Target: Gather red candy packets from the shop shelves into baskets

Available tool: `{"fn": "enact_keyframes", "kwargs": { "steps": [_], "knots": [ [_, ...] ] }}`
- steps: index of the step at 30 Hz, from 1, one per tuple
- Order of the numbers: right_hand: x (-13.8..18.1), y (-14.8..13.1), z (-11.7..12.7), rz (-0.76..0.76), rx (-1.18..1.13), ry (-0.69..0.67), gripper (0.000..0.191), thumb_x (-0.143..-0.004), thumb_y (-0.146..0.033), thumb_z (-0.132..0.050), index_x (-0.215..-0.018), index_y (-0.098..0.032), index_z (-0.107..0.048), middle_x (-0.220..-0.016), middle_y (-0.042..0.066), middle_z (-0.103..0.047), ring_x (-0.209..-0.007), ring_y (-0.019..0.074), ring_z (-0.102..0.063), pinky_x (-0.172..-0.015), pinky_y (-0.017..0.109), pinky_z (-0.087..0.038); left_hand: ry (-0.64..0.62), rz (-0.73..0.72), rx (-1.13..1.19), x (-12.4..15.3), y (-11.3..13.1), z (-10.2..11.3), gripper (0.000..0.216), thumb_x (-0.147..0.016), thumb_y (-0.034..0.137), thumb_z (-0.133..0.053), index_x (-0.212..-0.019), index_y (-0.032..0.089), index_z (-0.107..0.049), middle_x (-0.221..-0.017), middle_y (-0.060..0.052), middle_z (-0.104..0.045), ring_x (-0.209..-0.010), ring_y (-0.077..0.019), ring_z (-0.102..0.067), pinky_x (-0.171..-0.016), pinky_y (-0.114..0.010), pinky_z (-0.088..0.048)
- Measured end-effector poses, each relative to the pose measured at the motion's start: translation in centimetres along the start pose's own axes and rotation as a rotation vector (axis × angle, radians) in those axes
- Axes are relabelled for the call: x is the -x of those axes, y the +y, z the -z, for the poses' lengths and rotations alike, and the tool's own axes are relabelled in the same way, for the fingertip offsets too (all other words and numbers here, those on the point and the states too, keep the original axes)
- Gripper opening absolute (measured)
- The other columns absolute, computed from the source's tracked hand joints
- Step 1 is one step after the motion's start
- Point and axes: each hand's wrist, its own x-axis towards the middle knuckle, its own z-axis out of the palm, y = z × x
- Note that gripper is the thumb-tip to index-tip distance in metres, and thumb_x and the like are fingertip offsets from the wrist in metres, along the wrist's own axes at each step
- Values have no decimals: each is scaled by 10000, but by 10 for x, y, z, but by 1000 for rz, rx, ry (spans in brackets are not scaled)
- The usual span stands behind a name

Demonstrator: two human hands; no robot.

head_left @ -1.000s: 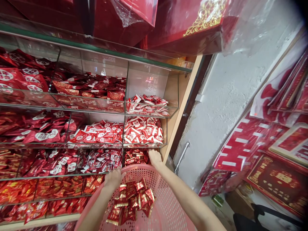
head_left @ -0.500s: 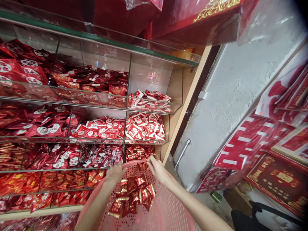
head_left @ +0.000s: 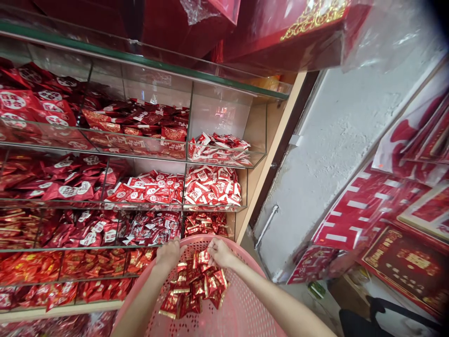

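Observation:
My left hand grips the far rim of a pink perforated basket that I hold against me. A heap of small red and gold foil packets lies in the basket. My right hand hovers over the heap near the far rim, its fingers pinched on one of the foil packets. Just beyond the rim is a glass shelf compartment with more red-gold packets.
Glass shelving in a wooden frame holds several compartments of red and white sweet packets. Red gift boxes hang overhead. A white wall stands to the right, with red paper decorations and framed pieces leaning there.
My right hand drew back from the shelf compartment of red-gold packets to over the basket, carrying a packet. The left hand kept its hold on the rim.

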Motion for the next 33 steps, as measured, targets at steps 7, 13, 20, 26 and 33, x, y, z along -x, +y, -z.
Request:
{"fn": "enact_keyframes", "kwargs": {
  "steps": [7, 13, 20, 26, 33],
  "knots": [
    [-3, 8, -8, -92, -37, 50, 115, -855, -195, -338, -878, -172, -449, -529, -21, -580, -554, 138, -634, -449, 178, -412, 19, -11, 23, -3, -2, -4, 498, -861, 435, -252, -1126, 82, -482, -993, -170, -622, -892, -265, -599, -720, -365, -458],
    [3, 9, -5, 40, 633, 291, 136, -812, -211, -432, -805, -183, -566, -785, 63, -662, -784, 182, -631, -622, 228, -421, 20, -17, 26, -2, -3, -3, 482, -864, 431, -252, -1105, 88, -490, -997, -161, -623, -891, -256, -603, -708, -342, -459],
    [1, -11, 9, 73, 879, 340, 227, -836, -221, -386, -838, -176, -608, -856, 98, -659, -810, 200, -619, -645, 249, -397, 33, -27, 7, -3, -2, -4, 494, -868, 432, -250, -1108, 74, -492, -983, -178, -623, -881, -265, -609, -701, -346, -463],
    [-26, -38, 37, 59, 913, 423, 269, -877, -308, -347, -931, -197, -586, -865, 91, -642, -815, 198, -615, -628, 250, -386, 29, -14, 3, -2, -1, -4, 492, -869, 427, -250, -1130, 81, -483, -980, -181, -626, -895, -263, -605, -715, -344, -457],
    [-69, -33, 41, -89, 787, 436, 245, -797, -302, -503, -978, -166, -594, -988, 118, -629, -913, 234, -601, -678, 282, -419, 33, -12, 6, -2, -2, -4, 483, -868, 426, -264, -1123, 84, -489, -984, -169, -629, -883, -262, -609, -707, -358, -463]
  ]
}}
